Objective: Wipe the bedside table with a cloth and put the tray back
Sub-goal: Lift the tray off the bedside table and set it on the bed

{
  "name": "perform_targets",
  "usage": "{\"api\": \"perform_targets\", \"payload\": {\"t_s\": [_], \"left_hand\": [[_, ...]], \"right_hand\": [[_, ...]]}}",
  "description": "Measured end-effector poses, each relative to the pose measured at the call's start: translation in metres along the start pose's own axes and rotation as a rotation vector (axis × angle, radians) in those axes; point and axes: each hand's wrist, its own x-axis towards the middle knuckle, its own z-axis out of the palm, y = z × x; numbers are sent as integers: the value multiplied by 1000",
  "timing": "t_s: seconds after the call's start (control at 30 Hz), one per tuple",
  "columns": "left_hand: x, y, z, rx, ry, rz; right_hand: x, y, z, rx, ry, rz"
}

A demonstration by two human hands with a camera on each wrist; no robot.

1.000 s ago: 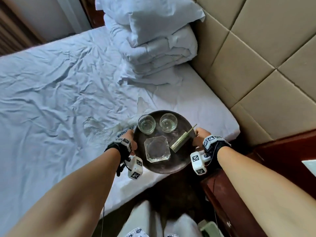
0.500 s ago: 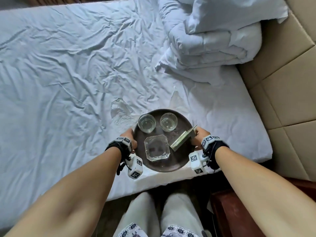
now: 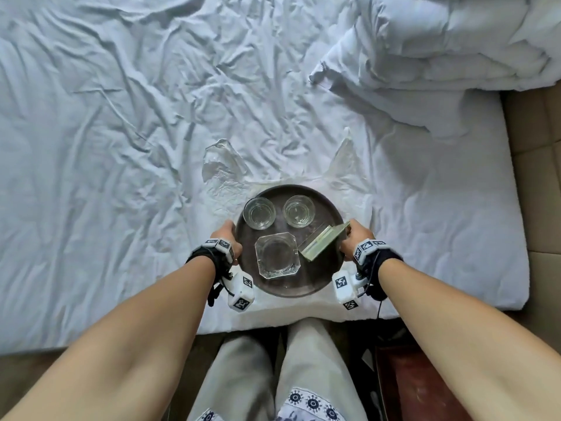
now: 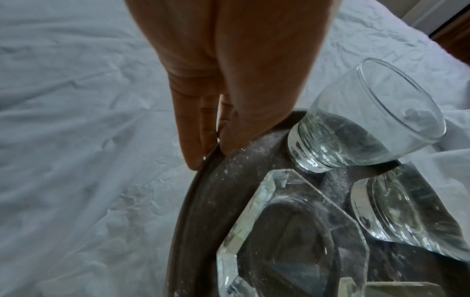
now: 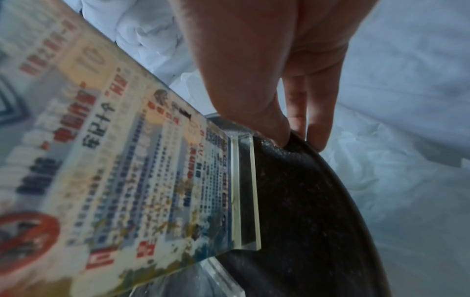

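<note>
A round dark tray (image 3: 326,278) is held over the white sheet near the bed's front edge; whether it rests on the sheet I cannot tell. It carries two empty glasses (image 3: 259,213) (image 3: 298,211), a square glass ashtray (image 3: 277,259) and a printed acrylic sign (image 3: 323,242). My left hand (image 3: 228,235) pinches the tray's left rim (image 4: 193,193), thumb inside and fingers outside (image 4: 211,148). My right hand (image 3: 353,235) pinches the right rim (image 5: 330,180) next to the sign (image 5: 127,160), thumb on top (image 5: 297,138). No cloth is in view.
Crumpled clear plastic (image 3: 224,171) lies on the sheet just beyond the tray. A folded white duvet (image 3: 449,50) is piled at the back right. The padded headboard (image 3: 537,153) runs along the right. The dark wooden bedside table (image 3: 425,390) is at the bottom right, beside my legs (image 3: 282,375).
The tray has travelled left, away from the bedside table and headboard corner, to a spot over the bed. Both hands keep their hold on its rim.
</note>
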Motion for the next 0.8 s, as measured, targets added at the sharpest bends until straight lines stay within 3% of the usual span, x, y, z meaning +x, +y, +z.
{"api": "perform_targets", "payload": {"t_s": [0.57, 0.8], "left_hand": [[73, -6, 26, 150, 36, -66], [75, 0, 28, 247, 57, -66]], "right_hand": [[84, -5, 45, -52, -57, 52], [92, -6, 52, -98, -61, 78]]}}
